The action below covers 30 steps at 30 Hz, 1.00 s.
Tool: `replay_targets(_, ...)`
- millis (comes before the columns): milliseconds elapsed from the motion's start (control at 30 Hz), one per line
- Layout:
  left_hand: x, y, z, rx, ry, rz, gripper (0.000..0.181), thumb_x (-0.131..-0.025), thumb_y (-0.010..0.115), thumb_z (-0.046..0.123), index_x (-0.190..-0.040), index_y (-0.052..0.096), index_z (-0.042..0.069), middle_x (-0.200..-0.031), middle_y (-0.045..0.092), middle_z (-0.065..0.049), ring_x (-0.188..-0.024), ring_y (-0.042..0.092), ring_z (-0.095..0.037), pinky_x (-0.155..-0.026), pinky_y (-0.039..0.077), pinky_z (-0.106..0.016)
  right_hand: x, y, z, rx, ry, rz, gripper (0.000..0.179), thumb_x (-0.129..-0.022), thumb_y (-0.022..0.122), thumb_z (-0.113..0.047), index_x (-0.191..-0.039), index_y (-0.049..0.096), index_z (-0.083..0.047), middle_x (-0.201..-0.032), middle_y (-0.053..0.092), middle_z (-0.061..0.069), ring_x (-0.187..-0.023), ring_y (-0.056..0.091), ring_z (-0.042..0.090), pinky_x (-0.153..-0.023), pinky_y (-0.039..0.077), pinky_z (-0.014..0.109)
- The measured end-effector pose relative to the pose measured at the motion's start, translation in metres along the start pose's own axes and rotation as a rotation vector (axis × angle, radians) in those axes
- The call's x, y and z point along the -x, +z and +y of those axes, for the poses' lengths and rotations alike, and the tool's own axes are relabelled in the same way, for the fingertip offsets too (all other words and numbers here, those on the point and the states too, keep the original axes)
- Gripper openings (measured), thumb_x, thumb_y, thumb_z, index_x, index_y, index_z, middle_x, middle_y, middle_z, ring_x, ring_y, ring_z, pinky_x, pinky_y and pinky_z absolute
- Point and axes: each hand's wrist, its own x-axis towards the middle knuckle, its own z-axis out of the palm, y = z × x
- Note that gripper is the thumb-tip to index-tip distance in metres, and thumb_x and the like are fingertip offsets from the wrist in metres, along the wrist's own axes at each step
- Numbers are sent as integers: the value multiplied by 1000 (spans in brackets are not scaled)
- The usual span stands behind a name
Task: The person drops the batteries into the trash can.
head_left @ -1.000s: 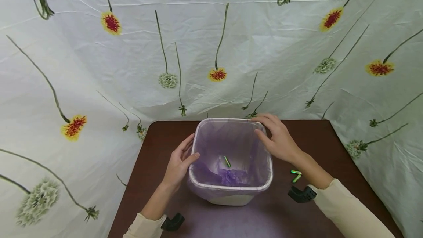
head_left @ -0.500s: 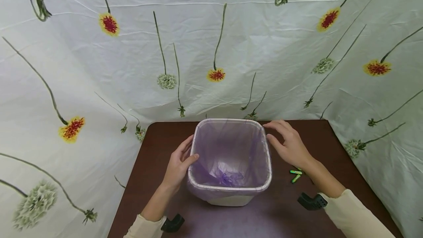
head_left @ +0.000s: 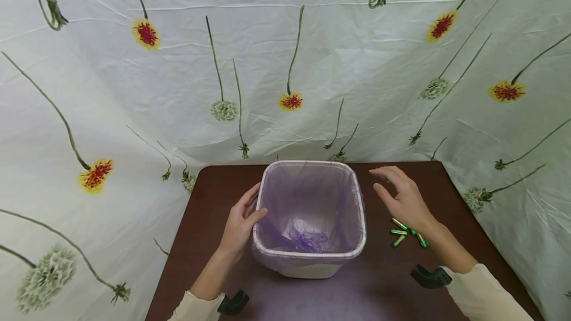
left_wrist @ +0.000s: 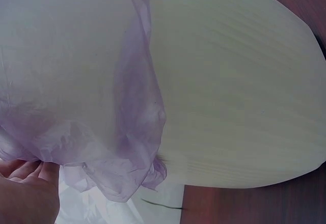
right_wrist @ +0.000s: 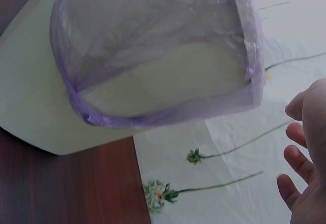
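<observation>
A whitish trash bin with a thin purple liner bag folded over its rim stands mid-table. My left hand grips the bin's left side, thumb over the rim and fingers along the outside. In the left wrist view, its fingers are at the loose edge of the liner. To the right of the bin, my right hand is in the air with nothing in it, fingers loosely bent and apart from the rim. Several small green batteries lie on the table below it; the forearm partly covers that group.
The dark brown wooden table carries the bin near its middle. Behind and on both sides hangs a pale flower-print cloth. Each wrist wears a black camera mount.
My right hand has moved right, away from over the rim. A green battery seen inside the bin a second ago no longer shows there. The left hand keeps its hold.
</observation>
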Motion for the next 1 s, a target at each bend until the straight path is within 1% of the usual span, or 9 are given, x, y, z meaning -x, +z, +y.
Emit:
replay_targets(167,0,1,1,16,-5,-3,63,-95,58,-10,-154,39,-8,-156,41,-26,-144,38,-39,-104,42,-23,9,-5,6,25,37,4,38,-91,69,10,-128,67,-1,-120,66,11,-106,58,21,-88,42,27)
replay_targets(400,0,2,1,10,-11,-1,63,-95,58,-9,-155,38,-8,-157,40,-26,-145,38,-38,-103,42,-21,21,-10,18,57,70,26,37,-91,67,10,-127,67,1,-119,66,12,-103,59,19,-84,43,20)
replay_targets(667,1,0,0,5,-19,3,63,-96,59,-6,-155,38,-7,-157,41,-25,-144,38,-38,-102,43,-21,37,-10,29,68,129,26,33,-94,66,8,-127,66,3,-116,65,15,-97,60,32,-80,42,17)
replay_targets(767,0,0,-1,6,-18,-2,63,-96,58,-6,-155,38,-6,-157,41,-25,-144,38,-38,-102,43,-21,44,-11,32,86,159,26,34,-95,66,6,-128,66,2,-116,65,15,-96,61,29,-79,42,15)
replay_targets(900,0,1,0,17,-14,-2,62,-96,58,-5,-155,38,-7,-156,41,-26,-143,39,-39,-101,44,-22,53,-11,39,90,207,23,34,-96,65,5,-130,65,1,-114,65,16,-97,60,20,-78,42,15)
replay_targets(1000,0,3,0,24,-7,-5,62,-96,58,-5,-154,38,-8,-156,41,-27,-143,39,-40,-101,44,-21,62,-10,45,93,252,19,33,-98,65,3,-131,65,1,-115,65,15,-98,60,19,-78,42,16)
